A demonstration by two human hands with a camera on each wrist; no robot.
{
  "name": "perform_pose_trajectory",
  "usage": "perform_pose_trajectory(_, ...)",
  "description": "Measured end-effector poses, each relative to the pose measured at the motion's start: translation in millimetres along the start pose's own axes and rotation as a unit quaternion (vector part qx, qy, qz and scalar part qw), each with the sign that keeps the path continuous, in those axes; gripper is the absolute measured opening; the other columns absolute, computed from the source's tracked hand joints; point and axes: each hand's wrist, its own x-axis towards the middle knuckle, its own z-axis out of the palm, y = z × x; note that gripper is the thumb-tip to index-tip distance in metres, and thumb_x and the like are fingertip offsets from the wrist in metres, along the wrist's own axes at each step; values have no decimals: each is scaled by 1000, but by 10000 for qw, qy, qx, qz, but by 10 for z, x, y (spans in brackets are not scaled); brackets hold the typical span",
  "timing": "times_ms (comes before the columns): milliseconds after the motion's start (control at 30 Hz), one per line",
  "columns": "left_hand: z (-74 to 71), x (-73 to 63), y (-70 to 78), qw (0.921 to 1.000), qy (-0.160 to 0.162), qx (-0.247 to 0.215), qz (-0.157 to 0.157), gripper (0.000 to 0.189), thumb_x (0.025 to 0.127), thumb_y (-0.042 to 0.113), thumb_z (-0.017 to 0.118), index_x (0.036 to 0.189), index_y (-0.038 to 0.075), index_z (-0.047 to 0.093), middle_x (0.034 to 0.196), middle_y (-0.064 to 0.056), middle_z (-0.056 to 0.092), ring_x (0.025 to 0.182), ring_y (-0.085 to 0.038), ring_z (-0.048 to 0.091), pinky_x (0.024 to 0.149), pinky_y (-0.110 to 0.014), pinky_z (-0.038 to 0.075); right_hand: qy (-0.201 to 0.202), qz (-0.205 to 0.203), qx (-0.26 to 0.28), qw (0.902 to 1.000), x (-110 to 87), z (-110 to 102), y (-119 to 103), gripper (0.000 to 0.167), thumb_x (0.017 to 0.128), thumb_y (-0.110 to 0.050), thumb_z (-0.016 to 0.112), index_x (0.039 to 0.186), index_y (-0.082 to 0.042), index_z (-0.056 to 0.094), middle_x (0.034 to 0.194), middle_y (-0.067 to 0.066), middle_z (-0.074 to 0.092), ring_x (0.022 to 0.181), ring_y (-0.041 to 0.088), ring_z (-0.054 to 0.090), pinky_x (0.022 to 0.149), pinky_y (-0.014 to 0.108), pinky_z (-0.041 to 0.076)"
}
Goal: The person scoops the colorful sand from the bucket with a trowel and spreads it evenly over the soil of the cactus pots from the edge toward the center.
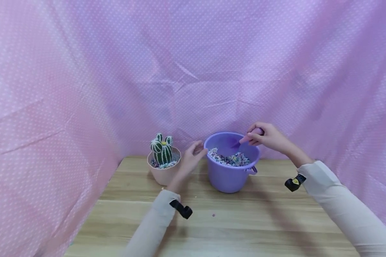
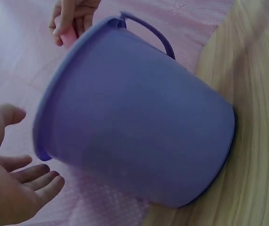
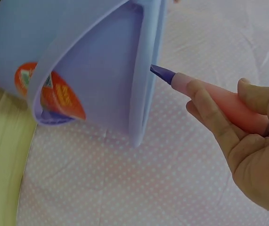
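A purple bucket [image 1: 227,180] stands upright on the wooden table, with small multicoloured pebbles [image 1: 236,160] in it. My right hand [image 1: 266,135] grips the pink handle of a small hand trowel [image 3: 224,101] above the bucket's right side. Its blade points down inside the bucket, and the bucket wall hides most of it in the right wrist view. Beside the left rim is my left hand [image 2: 12,174], its fingers loosely extended and holding nothing. A cactus [image 1: 163,154] with white-striped green stems sits among pebbles in a pale pink pot [image 1: 162,175], left of the left hand.
Pink dotted cloth [image 1: 193,89] hangs behind and along both sides of the table [image 1: 244,221]. One tiny pebble [image 1: 213,215] lies on the wood in front of the bucket. The bucket's handle [image 2: 155,33] hangs down on its outside.
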Motion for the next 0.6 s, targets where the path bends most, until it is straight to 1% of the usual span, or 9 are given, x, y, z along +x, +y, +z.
perform_pose_trajectory(67,57,60,-75,9993,-242,-195,-224,60,99,10,64,151,-7,40,150,-28,51,140,-41,50,118,-46,44,-120,81,-20,9999,29,-4,8,23,103,-7,58,116,11,60,102,32,73,86,36,77,75,43,66)
perform_pose_trajectory(133,92,100,-123,9975,-353,-453,-408,65,98,8,63,155,-5,35,154,-27,46,144,-40,45,121,-47,40,-209,121,5,9997,58,-15,17,22,103,-6,57,115,12,60,102,33,73,85,36,77,76,43,66)
perform_pose_trajectory(267,109,122,-139,9949,-354,-746,-572,68,97,7,63,157,-2,32,159,-22,40,147,-37,41,121,-44,40,-383,258,229,9987,118,-63,48,22,103,-7,58,113,13,61,103,33,73,86,36,77,78,45,65)
perform_pose_trajectory(433,100,125,-133,9946,-434,-692,-645,69,98,12,64,158,2,31,163,-16,35,150,-32,37,121,-41,38,-675,477,516,9952,200,-93,125,25,105,-6,54,116,15,57,107,33,72,93,38,76,84,48,64)
perform_pose_trajectory(600,114,113,-150,9949,-453,-617,-661,71,98,14,65,158,0,30,163,-17,34,150,-31,37,122,-40,37,-1132,559,874,9882,323,-32,223,29,107,-7,48,122,18,48,114,35,69,105,44,72,94,52,60)
